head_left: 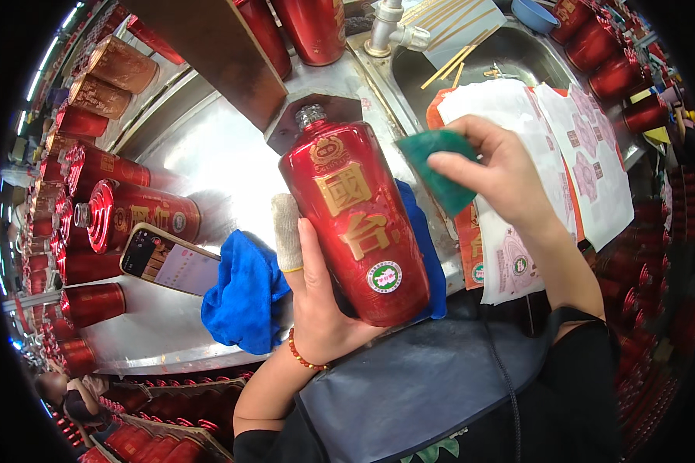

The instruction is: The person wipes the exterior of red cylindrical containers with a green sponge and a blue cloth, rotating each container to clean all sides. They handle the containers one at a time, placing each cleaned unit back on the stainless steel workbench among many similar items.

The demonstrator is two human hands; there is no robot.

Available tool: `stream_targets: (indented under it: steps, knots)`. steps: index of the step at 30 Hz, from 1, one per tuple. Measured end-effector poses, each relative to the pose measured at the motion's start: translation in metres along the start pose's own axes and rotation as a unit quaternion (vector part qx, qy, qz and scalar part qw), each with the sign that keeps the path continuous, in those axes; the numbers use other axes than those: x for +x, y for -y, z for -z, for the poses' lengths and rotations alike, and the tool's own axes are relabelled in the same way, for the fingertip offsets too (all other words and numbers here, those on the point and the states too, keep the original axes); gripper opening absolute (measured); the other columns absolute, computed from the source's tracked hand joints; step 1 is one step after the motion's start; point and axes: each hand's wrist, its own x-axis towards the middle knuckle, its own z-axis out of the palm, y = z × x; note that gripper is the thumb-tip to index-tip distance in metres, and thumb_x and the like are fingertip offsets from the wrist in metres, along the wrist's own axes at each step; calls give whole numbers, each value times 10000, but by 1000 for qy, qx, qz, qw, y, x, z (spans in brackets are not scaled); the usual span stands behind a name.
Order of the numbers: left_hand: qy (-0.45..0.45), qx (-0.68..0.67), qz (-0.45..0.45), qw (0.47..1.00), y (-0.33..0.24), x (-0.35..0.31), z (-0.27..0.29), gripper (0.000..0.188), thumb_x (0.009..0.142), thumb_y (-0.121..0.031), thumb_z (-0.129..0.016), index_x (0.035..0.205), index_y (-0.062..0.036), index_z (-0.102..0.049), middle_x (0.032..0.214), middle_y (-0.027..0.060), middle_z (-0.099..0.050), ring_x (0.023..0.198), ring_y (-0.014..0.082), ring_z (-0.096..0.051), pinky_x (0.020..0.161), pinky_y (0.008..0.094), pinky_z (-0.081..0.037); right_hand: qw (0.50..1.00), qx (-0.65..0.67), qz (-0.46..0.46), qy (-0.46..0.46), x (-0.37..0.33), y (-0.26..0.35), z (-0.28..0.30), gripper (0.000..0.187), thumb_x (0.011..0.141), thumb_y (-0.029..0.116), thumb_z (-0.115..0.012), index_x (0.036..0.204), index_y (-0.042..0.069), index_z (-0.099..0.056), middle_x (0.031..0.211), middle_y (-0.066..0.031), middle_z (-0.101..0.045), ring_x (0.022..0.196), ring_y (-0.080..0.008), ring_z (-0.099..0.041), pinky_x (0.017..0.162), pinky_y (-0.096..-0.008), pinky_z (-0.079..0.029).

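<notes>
A glossy red bottle (378, 285) with raised gold characters, a round white-and-green sticker and a bare metallic neck leans tilted in front of me. My left hand (324, 309) grips its lower left side, with a pale cloth cover on one finger and a beaded bracelet at the wrist. To the right of the bottle, my right hand (494, 166) pinches a dark green scouring pad (439, 174), held apart from the bottle. A blue cloth (243, 293) lies crumpled left of my left hand, and another blue cloth (434, 255) shows behind the bottle.
A phone (170, 258) with a lit screen leans by several red bottles (143, 214) on the metal worktop (232, 166). A brown board (224, 54) slants above. Printed white sheets (510, 123) lie at the right, beside a sink (529, 54) with a tap (386, 31). Another person (85, 401) appears lower left.
</notes>
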Motion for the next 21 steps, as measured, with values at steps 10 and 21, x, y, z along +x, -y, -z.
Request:
stream_targets:
  steps: [10, 21]
  knots:
    - [-51, -11, -6, 999, 7, 0, -4, 1429, 589, -364, -989, 1558, 125, -58, 1446, 296, -417, 1335, 428, -453, 1122, 466, -361, 984, -26, 153, 93, -23, 14, -12, 220, 883, 130, -775, 1065, 18, -723, 870, -25, -708, 740, -80, -657, 658, -227, -537]
    - [-30, -25, 31, 999, 6, 5, -4, 1443, 541, -362, -997, 1570, 79, -87, 1427, 245, -449, 1239, 366, -500, 1059, 436, -402, 1000, 13, -11, 0, -29, -6, 7, 257, 845, 64, -774, 1082, -12, -710, 897, -21, -699, 836, -95, -645, 762, -251, -520]
